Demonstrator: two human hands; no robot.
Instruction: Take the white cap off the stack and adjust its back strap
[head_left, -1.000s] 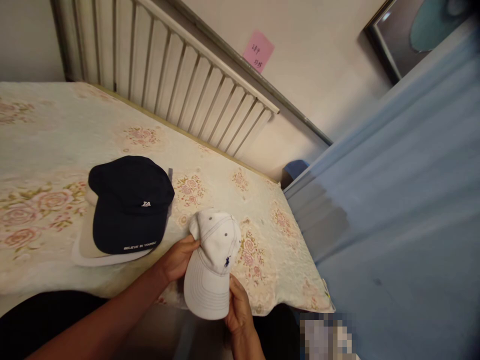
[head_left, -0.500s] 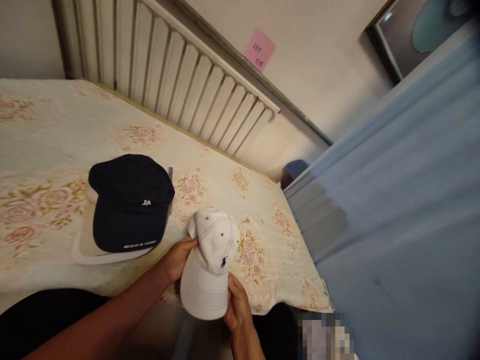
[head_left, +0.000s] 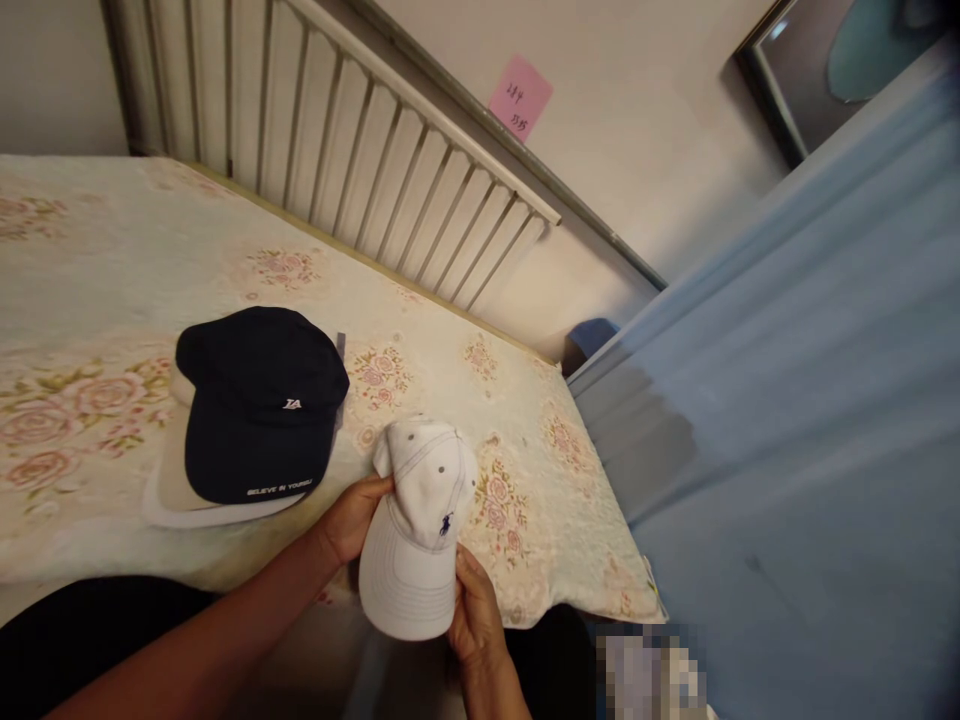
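A white baseball cap (head_left: 429, 490) with a small dark blue emblem is held between my two hands, its brim toward me. My left hand (head_left: 354, 518) grips it at the left side, thumb on the crown near the brim. At the right edge of the brim, my right hand (head_left: 475, 605) is closed on it, with the fingers partly hidden underneath. To the left lies a navy cap (head_left: 259, 400) with white lettering on its brim, stacked on a beige cap (head_left: 174, 455) and a white brim (head_left: 217, 517) that shows at the bottom.
The caps lie on a bed with a floral sheet (head_left: 420, 330). Along its far side runs a white slatted radiator (head_left: 360, 150) below a wall with a pink note (head_left: 520, 98). A blue curtain (head_left: 787, 420) hangs on the right, and a blue object (head_left: 592, 338) sits in the corner.
Almost nothing differs. The white cap and both hands have shifted very slightly to the left, still in the same grip; the stacked caps lie as before.
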